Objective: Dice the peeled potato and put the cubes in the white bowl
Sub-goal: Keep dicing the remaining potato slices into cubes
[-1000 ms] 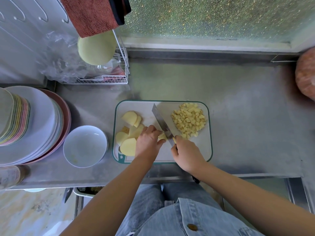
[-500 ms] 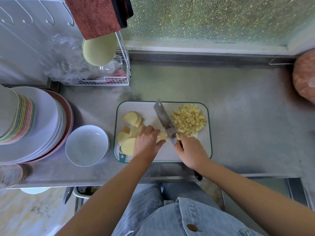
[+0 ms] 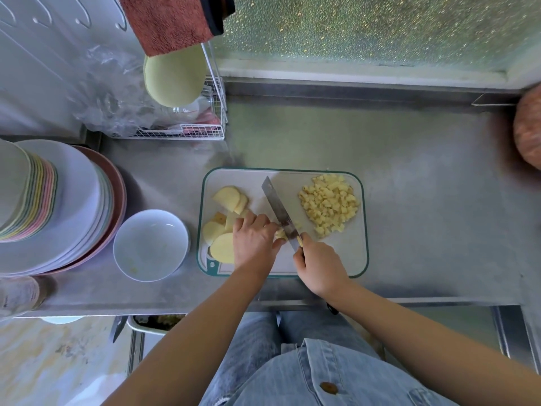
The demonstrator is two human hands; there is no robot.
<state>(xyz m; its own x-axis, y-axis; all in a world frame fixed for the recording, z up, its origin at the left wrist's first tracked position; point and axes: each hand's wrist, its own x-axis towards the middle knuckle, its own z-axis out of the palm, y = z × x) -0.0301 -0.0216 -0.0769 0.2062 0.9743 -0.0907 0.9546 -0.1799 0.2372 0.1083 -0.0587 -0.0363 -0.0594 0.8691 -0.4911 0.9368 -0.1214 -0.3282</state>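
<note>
A white cutting board (image 3: 348,265) with a green rim lies on the steel counter. Potato slices (image 3: 227,197) sit on its left part and a heap of potato cubes (image 3: 329,205) on its right part. My left hand (image 3: 253,240) holds down potato strips (image 3: 280,233) with curled fingers. My right hand (image 3: 317,263) grips the handle of a cleaver (image 3: 276,208), whose blade rests edge-down on the strips. The white bowl (image 3: 150,244) stands to the left of the board and holds no cubes.
Stacked plates (image 3: 63,209) fill the left side. A wire rack (image 3: 181,131) with plastic bags and a green bowl (image 3: 174,77) stands behind them. A brown towel (image 3: 169,22) hangs above. A round orange-brown object (image 3: 528,127) sits at the right edge.
The cleaver has come down from a raised tilt onto the potato strips, with its edge now on the board. My left hand stays on the strips.
</note>
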